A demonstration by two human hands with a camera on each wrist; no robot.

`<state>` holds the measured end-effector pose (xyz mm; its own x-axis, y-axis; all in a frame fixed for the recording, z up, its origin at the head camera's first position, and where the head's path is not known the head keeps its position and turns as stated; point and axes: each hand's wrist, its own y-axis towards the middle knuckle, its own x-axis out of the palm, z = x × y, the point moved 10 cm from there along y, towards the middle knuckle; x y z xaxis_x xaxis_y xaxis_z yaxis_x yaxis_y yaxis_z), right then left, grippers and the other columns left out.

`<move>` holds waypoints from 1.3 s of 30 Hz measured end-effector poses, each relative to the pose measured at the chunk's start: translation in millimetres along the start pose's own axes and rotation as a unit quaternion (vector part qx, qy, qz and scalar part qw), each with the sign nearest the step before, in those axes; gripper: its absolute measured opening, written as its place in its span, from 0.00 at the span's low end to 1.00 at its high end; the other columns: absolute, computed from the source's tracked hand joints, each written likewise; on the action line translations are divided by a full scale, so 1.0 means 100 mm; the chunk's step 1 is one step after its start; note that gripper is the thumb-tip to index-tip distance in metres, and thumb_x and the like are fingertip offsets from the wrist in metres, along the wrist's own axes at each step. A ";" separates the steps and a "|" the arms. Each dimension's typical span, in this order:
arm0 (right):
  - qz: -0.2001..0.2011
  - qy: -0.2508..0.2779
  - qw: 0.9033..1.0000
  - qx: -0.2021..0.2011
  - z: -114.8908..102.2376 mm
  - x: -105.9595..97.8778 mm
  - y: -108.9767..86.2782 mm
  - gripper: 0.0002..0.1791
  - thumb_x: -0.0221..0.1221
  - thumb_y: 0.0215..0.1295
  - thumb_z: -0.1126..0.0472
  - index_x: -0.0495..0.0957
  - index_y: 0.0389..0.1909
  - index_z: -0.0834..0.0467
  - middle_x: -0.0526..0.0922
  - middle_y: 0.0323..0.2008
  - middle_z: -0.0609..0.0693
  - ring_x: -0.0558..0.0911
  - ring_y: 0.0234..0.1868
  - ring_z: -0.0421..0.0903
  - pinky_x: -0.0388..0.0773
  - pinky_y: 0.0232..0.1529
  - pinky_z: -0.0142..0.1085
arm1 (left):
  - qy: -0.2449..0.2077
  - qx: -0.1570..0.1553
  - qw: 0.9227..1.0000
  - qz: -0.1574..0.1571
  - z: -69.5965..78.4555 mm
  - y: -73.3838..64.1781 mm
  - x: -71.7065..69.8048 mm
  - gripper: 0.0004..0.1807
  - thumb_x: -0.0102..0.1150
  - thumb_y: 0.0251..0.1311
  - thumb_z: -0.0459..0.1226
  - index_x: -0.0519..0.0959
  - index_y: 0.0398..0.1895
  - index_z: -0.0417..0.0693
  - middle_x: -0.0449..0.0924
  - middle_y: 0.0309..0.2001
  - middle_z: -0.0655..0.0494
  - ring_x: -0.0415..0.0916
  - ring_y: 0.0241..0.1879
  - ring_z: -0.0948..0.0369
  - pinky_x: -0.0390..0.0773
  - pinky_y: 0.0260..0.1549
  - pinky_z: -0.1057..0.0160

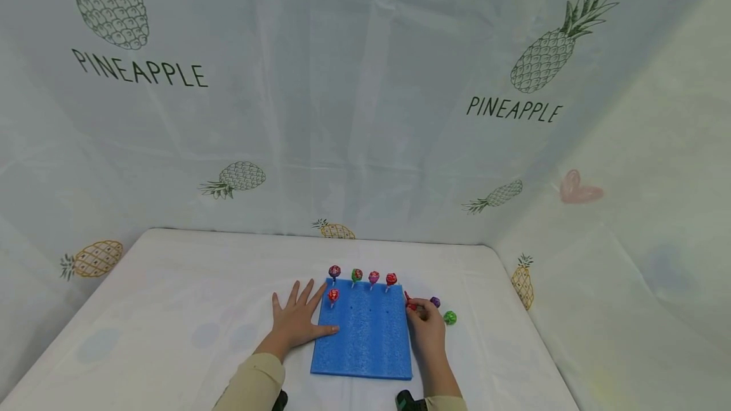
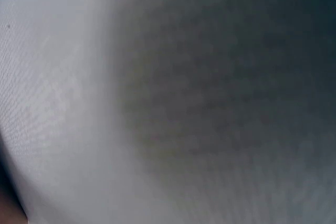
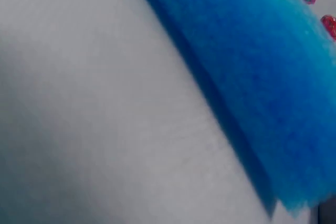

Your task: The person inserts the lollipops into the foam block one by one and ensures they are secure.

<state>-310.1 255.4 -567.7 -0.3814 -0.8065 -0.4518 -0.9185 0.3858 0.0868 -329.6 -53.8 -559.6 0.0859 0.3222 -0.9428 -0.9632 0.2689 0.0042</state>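
My right hand (image 1: 427, 328) pinches red lollipop (image 1: 411, 306) just beside right edge of blue board (image 1: 362, 341); left hand (image 1: 294, 325) spread, thumb on board. I judge lollipop light, hard-headed, wrapper slippery; best hold: stick, near head.

Lollipops (image 1: 374, 277) on board (image 1: 365, 338) on table (image 1: 165, 309)

A: Legible text, head view?
B: "PINEAPPLE", dark capitals, printed twice on the cloth (image 1: 354, 113).
A: Positions?
B: Left word (image 1: 139, 69) below a pineapple drawing (image 1: 111, 6), right word (image 1: 514, 110) below another drawing (image 1: 542, 61); both slope down rightward.
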 end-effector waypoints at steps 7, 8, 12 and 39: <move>0.002 0.048 0.999 0.013 0.01 -0.03 -0.03 0.10 0.60 0.65 0.66 0.80 0.47 0.58 0.78 0.34 0.52 0.74 0.33 0.46 0.72 0.31 0.32 | 0.001 -0.005 1.000 -0.001 -0.03 0.02 0.05 0.59 0.52 0.43 0.77 0.55 0.77 0.59 0.50 0.76 0.47 0.39 0.74 0.40 0.29 0.59 0.25; 0.004 0.055 0.998 0.014 0.01 -0.04 -0.04 0.10 0.60 0.66 0.66 0.80 0.47 0.58 0.78 0.34 0.52 0.75 0.33 0.45 0.72 0.30 0.31 | 0.003 -0.006 1.000 -0.001 -0.04 0.02 0.07 0.60 0.52 0.42 0.77 0.54 0.77 0.59 0.49 0.76 0.47 0.38 0.74 0.40 0.29 0.59 0.25; 0.009 0.096 0.995 -0.005 -0.03 -0.07 -0.03 0.10 0.58 0.67 0.69 0.78 0.48 0.62 0.79 0.37 0.55 0.77 0.32 0.44 0.75 0.31 0.29 | 0.001 -0.007 1.000 0.005 -0.07 0.05 0.10 0.60 0.52 0.41 0.78 0.54 0.77 0.61 0.49 0.76 0.49 0.37 0.74 0.41 0.28 0.59 0.25; 0.045 0.149 0.988 0.025 0.10 -0.20 -0.06 0.19 0.62 0.65 0.67 0.76 0.57 0.62 0.79 0.50 0.59 0.78 0.41 0.42 0.76 0.39 0.22 | 0.005 -0.003 1.000 0.029 -0.13 0.08 0.18 0.61 0.48 0.38 0.81 0.56 0.76 0.63 0.51 0.76 0.50 0.39 0.74 0.40 0.29 0.59 0.25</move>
<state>-295.9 273.6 -568.2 -0.4814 -0.8613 -0.1624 -0.8763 0.4770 0.0675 -339.3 -57.9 -581.2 0.0275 0.3274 -0.9445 -0.9678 0.2452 0.0568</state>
